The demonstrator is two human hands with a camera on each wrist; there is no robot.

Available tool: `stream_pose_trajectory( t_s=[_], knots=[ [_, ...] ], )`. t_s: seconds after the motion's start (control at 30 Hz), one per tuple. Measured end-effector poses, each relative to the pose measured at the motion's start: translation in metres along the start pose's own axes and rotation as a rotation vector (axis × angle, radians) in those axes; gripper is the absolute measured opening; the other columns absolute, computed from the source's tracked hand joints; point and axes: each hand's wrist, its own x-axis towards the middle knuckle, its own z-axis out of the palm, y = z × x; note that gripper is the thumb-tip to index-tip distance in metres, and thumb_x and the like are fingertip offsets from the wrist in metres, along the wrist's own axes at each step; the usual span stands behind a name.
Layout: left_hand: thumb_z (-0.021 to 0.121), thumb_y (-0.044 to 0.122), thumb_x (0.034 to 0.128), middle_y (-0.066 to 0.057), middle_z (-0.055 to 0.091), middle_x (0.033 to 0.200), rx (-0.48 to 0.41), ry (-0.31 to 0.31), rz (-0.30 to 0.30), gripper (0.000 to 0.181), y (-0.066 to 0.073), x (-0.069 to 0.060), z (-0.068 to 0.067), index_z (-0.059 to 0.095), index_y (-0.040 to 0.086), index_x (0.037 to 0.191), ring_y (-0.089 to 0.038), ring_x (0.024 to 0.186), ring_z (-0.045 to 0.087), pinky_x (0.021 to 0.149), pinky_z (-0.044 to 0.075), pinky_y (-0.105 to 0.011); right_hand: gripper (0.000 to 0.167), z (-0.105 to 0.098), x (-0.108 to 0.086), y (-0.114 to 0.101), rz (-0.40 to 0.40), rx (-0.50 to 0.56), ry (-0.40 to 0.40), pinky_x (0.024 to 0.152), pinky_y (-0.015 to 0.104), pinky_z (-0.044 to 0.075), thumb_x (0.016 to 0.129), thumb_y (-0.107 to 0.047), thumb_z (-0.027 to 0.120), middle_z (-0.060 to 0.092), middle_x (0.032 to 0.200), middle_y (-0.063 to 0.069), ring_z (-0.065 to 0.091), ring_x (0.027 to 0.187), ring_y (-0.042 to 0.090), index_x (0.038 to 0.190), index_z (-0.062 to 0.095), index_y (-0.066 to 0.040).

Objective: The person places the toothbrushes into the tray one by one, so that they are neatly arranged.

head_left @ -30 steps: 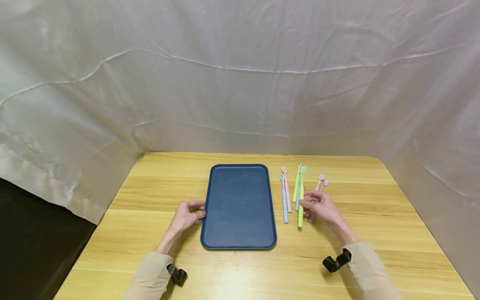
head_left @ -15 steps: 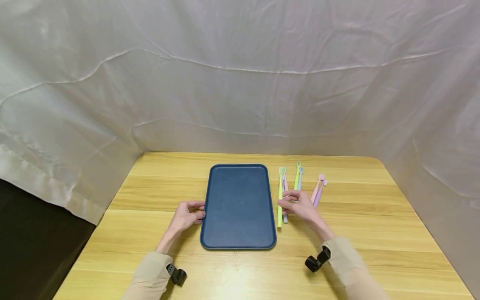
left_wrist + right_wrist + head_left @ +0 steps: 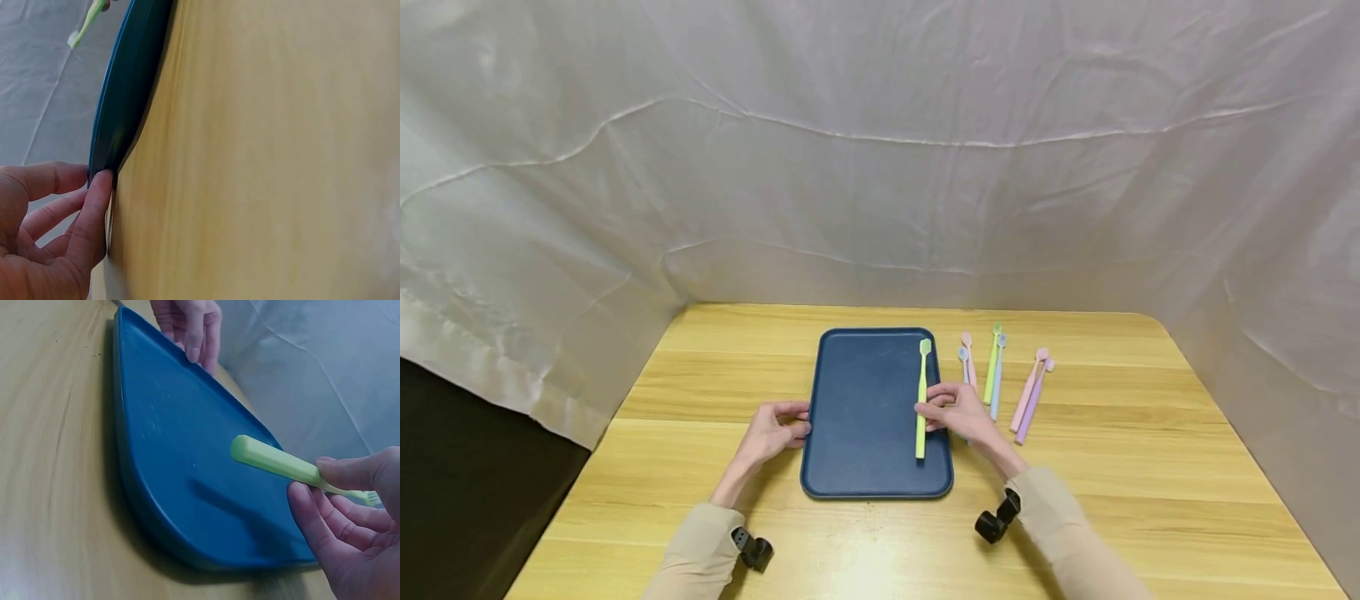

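Note:
A light green toothbrush (image 3: 921, 417) is pinched between the thumb and fingers of my right hand (image 3: 958, 412). It hangs over the right part of a dark blue tray (image 3: 868, 417), head pointing away, and its shadow falls on the tray in the right wrist view. My left hand (image 3: 772, 432) is at the tray's left edge. In the left wrist view its thumb and a finger (image 3: 94, 212) pinch the rim. Close by the tray's right side, partly behind my right hand, lie a blue toothbrush (image 3: 964, 367) and a pink toothbrush (image 3: 968, 354).
Further right on the wooden table (image 3: 1120, 433) lie a green toothbrush (image 3: 990, 379) beside a blue toothbrush (image 3: 997, 387), then a pink toothbrush (image 3: 1024, 400) beside a purple toothbrush (image 3: 1030, 412). A grey-white curtain (image 3: 880, 208) surrounds the table's back and sides.
My right hand has carried the green toothbrush leftward, from among the other toothbrushes to over the tray. My left hand and the tray have stayed in place.

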Motion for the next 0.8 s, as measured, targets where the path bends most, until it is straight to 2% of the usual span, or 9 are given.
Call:
stream_pose_trajectory(
  t_s=[0.3, 0.43, 0.8],
  knots=[
    [0.064, -0.006, 0.0901, -0.034, 0.063, 0.119, -0.021, -0.01, -0.003, 0.041, -0.001, 0.002, 0.001, 0.058, -0.016, 0.13, -0.021, 0.087, 0.071, 0.074, 0.065, -0.034, 0.03, 0.025, 0.011, 0.003, -0.013, -0.017, 0.003, 0.064, 0.032, 0.065, 0.089, -0.002, 0.072, 0.072, 0.077, 0.006, 0.067, 0.06, 0.01, 0.111, 0.06, 0.013],
    [0.064, -0.006, 0.0901, -0.034, 0.063, 0.12, -0.033, -0.01, -0.004, 0.041, 0.0, 0.001, 0.002, 0.058, -0.016, 0.129, -0.02, 0.087, 0.071, 0.074, 0.065, -0.033, 0.029, 0.036, 0.014, 0.003, -0.03, -0.028, 0.006, 0.064, 0.033, 0.065, 0.088, -0.003, 0.074, 0.074, 0.078, 0.011, 0.067, 0.059, 0.011, 0.11, 0.062, 0.013],
    [0.063, -0.007, 0.0904, -0.035, 0.063, 0.119, -0.05, -0.021, 0.002, 0.041, -0.001, 0.002, 0.001, 0.057, -0.017, 0.129, -0.018, 0.084, 0.071, 0.074, 0.065, -0.033, 0.024, 0.064, 0.027, 0.005, -0.054, -0.107, 0.04, 0.062, 0.032, 0.063, 0.087, -0.007, 0.077, 0.075, 0.078, 0.017, 0.067, 0.057, 0.011, 0.103, 0.067, 0.007]
  ],
)
